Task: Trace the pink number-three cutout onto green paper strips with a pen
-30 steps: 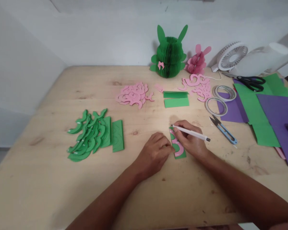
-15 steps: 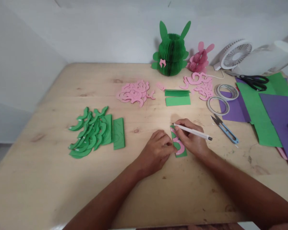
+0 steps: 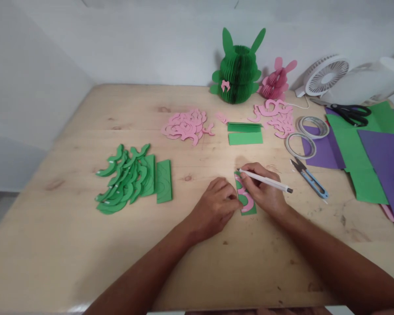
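My right hand (image 3: 264, 188) grips a white pen (image 3: 269, 180), its tip at the top end of a small green paper strip (image 3: 248, 212). A wavy pink paper cutout (image 3: 248, 203) lies flat on that strip. With curled fingers, my left hand (image 3: 218, 203) presses the cutout's left edge down near its lower curve. Part of the cutout is hidden behind my right fingers. Left of my hands are a pile of green paper cutouts (image 3: 124, 186) and a green strip with drawn outlines (image 3: 164, 181).
Behind my hands lie pink cutouts (image 3: 185, 127) and plain green strips (image 3: 245, 138). A green paper rabbit (image 3: 239, 74), a pink one (image 3: 274, 85) and a fan (image 3: 327, 76) stand at the back. Tape rolls (image 3: 300, 145), thread snips (image 3: 310, 177) and black scissors (image 3: 351, 113) are right.
The view has shifted slightly. The pen tip remains by the strip's top end, and both hands keep nearly the same pose.
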`<state>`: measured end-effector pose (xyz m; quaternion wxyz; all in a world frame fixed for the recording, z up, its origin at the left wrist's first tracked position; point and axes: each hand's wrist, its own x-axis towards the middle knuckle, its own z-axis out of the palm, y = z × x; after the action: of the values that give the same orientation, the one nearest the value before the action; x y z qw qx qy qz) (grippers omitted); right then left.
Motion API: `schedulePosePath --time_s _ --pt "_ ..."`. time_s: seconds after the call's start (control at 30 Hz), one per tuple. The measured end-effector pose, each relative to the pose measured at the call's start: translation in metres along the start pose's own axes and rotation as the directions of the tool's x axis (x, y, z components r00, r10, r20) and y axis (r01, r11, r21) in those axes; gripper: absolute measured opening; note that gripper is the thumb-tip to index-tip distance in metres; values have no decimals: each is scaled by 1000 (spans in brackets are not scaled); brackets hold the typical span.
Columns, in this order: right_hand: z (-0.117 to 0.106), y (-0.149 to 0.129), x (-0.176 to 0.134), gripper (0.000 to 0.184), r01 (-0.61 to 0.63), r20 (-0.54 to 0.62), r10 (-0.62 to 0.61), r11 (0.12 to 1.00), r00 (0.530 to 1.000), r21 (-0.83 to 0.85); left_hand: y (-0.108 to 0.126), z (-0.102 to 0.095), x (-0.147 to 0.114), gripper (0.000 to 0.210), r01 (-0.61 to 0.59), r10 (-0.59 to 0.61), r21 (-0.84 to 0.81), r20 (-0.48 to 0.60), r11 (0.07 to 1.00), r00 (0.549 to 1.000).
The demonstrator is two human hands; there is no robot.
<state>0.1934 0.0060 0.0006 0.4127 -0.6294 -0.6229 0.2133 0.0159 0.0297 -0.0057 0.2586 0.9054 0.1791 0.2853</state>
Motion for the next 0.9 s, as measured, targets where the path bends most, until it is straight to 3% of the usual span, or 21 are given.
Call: schedulePosePath --time_s 0.9 --pt "-1 -2 1 7 4 1 -4 1000 1000 -4 0 0 0 27 11 -11 12 21 1000 1000"
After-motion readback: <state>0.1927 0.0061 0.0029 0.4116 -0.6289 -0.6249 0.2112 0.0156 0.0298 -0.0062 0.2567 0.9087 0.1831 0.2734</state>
